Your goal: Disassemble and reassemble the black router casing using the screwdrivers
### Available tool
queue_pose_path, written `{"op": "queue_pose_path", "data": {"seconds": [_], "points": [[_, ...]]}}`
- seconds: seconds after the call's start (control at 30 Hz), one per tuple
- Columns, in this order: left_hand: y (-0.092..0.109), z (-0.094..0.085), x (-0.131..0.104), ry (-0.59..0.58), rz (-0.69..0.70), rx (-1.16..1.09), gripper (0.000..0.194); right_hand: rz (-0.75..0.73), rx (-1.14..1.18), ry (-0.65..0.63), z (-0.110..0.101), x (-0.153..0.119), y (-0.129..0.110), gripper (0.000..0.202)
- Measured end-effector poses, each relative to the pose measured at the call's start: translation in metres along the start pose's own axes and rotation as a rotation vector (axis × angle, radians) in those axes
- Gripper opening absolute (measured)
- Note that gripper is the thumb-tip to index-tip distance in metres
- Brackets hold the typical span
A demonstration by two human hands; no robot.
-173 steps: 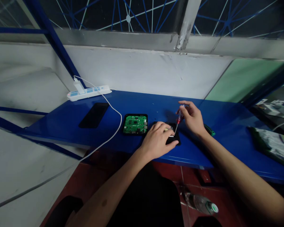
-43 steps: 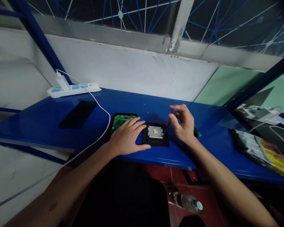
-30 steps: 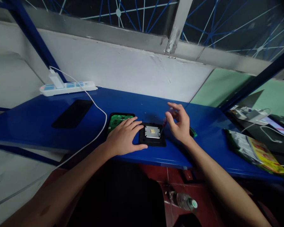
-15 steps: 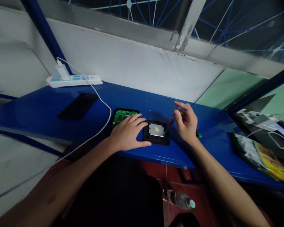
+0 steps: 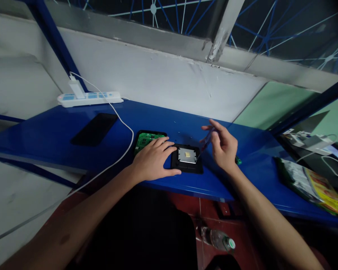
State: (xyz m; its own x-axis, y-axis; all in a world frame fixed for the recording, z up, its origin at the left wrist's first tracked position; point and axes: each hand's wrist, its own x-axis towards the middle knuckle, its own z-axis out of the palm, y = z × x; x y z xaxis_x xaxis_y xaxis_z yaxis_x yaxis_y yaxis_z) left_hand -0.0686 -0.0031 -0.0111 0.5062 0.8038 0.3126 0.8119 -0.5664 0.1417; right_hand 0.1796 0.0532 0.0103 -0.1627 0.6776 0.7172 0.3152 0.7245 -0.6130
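Observation:
On the blue table lies a black plastic casing with a silver metal plate in it; a small yellowish pad sits at the plate's middle. My left hand rests with fingers spread, its fingertips and thumb at the casing's left edge. Partly under that hand, a green circuit board lies in a black shell. My right hand pinches a screwdriver with a see-through purplish handle. The tool leans, its thin shaft reaching down to the plate's right corner; whether the tip touches a screw is too small to tell.
A black phone-like slab and a white power strip lie to the left, with a white cable crossing the table. A small green part is behind my right wrist. A colourful bag lies right; a bottle is on the floor.
The fingers of my right hand have shifted on the screwdriver handle, the index finger stretching out further. My left hand stays at the casing. The whole view has moved slightly.

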Motion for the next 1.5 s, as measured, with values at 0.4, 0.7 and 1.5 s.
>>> {"op": "queue_pose_path", "data": {"seconds": [0.4, 0.7, 1.5], "points": [[-0.0013, 0.0018, 0.0006, 0.010, 0.000, -0.016, 0.071, -0.142, -0.074, 0.049, -0.0022, 0.0051, -0.0017, 0.018], [-0.0007, -0.0004, 0.0015, -0.004, -0.001, -0.003, 0.073, -0.053, -0.008, -0.010, -0.0035, 0.0043, -0.0029, 0.030], [-0.0003, -0.0008, 0.0004, 0.009, 0.001, 0.022, 0.071, -0.182, -0.161, 0.026, -0.0025, 0.0063, -0.0069, 0.023]]}}
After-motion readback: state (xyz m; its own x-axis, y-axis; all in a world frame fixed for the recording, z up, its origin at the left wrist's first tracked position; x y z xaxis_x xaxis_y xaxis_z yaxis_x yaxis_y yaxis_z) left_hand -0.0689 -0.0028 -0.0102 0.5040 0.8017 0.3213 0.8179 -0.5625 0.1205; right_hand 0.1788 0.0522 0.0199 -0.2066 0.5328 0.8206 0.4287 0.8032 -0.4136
